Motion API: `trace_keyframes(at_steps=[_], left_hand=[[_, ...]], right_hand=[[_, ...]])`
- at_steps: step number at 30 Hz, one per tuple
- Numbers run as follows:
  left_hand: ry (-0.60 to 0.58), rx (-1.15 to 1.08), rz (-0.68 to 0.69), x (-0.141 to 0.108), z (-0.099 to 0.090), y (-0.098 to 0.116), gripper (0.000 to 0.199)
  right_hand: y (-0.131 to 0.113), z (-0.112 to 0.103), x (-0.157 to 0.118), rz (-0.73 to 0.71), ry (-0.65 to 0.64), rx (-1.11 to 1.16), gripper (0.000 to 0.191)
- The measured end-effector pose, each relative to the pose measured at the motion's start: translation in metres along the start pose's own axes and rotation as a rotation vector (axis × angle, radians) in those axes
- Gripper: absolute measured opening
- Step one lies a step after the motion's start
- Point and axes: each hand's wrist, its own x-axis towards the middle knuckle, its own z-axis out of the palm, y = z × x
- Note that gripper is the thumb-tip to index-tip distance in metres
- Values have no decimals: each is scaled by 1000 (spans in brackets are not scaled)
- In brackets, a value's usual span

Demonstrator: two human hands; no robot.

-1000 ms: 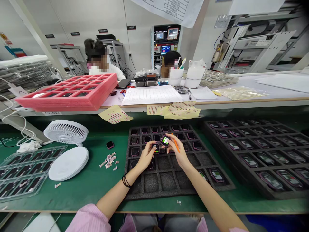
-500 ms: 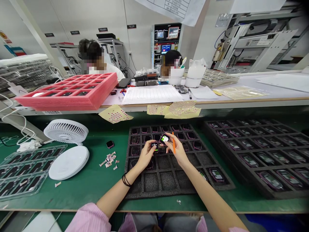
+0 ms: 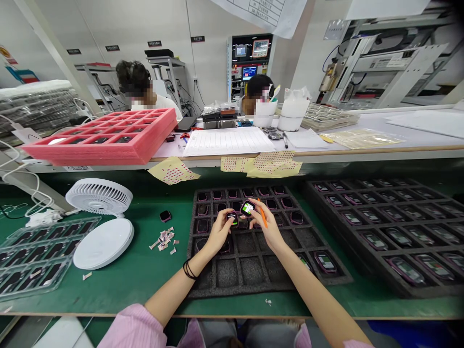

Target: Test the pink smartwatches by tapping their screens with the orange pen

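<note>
My left hand is closed around a smartwatch with a lit, mostly dark screen, its thumb lying on the glass. Beside it, my right hand grips a second smartwatch whose screen glows green and white. An orange pen-like stick is tucked between the fingers of that same hand. Both watches are held above a black foam tray, where purple-rimmed watches fill the far rows and several near pockets show bare foam. One lit watch sits in the tray's near right corner.
A second foam tray full of watches lies right. To the left are a white fan, clear plastic trays, a lone watch and small paper scraps. A pink foam tray rests on the shelf. Two people sit beyond.
My right thumb has lifted off its watch's screen, and the orange stick has tilted. My left hand holds its watch in nearly the same place.
</note>
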Motion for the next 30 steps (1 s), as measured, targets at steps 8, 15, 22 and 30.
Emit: trace_keyframes(at_steps=[8, 15, 22, 30], left_hand=[[18, 11, -8, 1, -1, 1, 34], [3, -6, 5, 0, 0, -1, 35], [29, -1, -4, 1, -1, 2, 33], [28, -37, -6, 1, 0, 1, 34]], right_hand=[[1, 1, 2, -15, -2, -36, 42], [0, 1, 2, -8, 5, -23, 43], [1, 1, 2, -22, 17, -28, 47], [0, 0, 1, -27, 36, -2, 38]])
